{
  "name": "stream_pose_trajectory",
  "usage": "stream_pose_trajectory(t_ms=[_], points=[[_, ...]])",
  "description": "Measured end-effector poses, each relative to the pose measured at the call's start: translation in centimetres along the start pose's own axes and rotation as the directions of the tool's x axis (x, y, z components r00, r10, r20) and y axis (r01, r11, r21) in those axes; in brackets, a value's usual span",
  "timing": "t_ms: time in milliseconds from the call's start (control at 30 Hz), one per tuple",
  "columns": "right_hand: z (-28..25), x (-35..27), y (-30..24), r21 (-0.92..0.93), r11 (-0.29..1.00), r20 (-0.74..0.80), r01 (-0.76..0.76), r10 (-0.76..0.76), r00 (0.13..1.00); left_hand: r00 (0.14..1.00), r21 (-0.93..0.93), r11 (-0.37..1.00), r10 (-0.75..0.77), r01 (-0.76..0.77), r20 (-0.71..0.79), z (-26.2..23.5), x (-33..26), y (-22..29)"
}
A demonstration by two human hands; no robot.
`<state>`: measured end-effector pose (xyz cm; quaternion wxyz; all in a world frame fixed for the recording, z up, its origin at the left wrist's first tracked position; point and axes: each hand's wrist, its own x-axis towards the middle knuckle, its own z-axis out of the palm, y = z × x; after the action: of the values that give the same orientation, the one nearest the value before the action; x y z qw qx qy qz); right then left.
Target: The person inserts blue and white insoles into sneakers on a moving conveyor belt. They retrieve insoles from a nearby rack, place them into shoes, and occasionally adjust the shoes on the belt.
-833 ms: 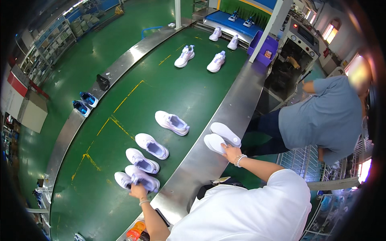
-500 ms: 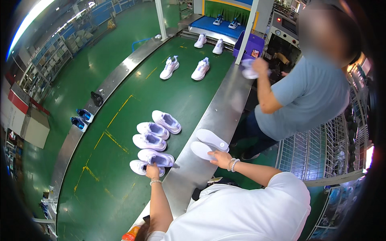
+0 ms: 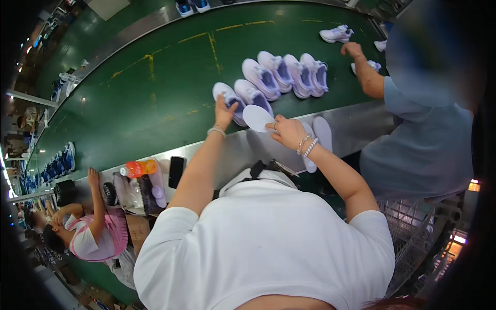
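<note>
Several white shoes with pale lilac linings stand on the green conveyor belt (image 3: 170, 93). My left hand (image 3: 225, 112) grips the leftmost white shoe (image 3: 222, 90) at its opening, the fingers reaching over the upper. Beside it stands another white shoe (image 3: 251, 93), close to the raised insole. In my right hand (image 3: 290, 133) is a white insole (image 3: 255, 118), pinched at one end and held above the belt's near edge. Under and past my right wrist, more white insoles (image 3: 323, 131) lie on the metal rail (image 3: 351, 114), partly hidden by my forearm.
A co-worker in a blue-grey shirt (image 3: 418, 150) reaches over the belt at right, near other white shoes (image 3: 337, 34). On the rail at left lie a phone (image 3: 176, 171) and an orange-capped bottle (image 3: 138, 168). Another person in a pink apron (image 3: 101, 235) is farther left.
My view has swung left. My right hand has lifted an insole off the rail and brought it beside the shoes. My left hand remains at a shoe. The co-worker's hand now reaches over the belt.
</note>
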<state>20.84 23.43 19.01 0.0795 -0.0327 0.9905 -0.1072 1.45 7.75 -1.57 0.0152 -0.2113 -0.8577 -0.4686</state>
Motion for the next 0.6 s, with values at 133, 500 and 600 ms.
stream_pose_trajectory(t_ms=[133, 500, 600], points=[[0.3, 6.1, -0.8, -0.189, 0.981, 0.111, 0.052, -0.031, 0.993, 0.985, -0.072, 0.984, -0.161, 0.165, 0.060, -1.4, 1.9, 0.5], [9.0, 15.0, -4.2, -0.255, 0.966, 0.048, -0.031, 0.045, 0.998, 0.976, 0.003, 0.994, -0.111, 0.112, 0.188, -4.3, 3.1, 1.0], [15.8, 18.1, -7.5, -0.031, 0.995, 0.071, -0.091, 0.093, 0.993, 0.979, -0.041, 0.997, -0.055, 0.064, 0.196, -6.5, -1.0, -4.7]])
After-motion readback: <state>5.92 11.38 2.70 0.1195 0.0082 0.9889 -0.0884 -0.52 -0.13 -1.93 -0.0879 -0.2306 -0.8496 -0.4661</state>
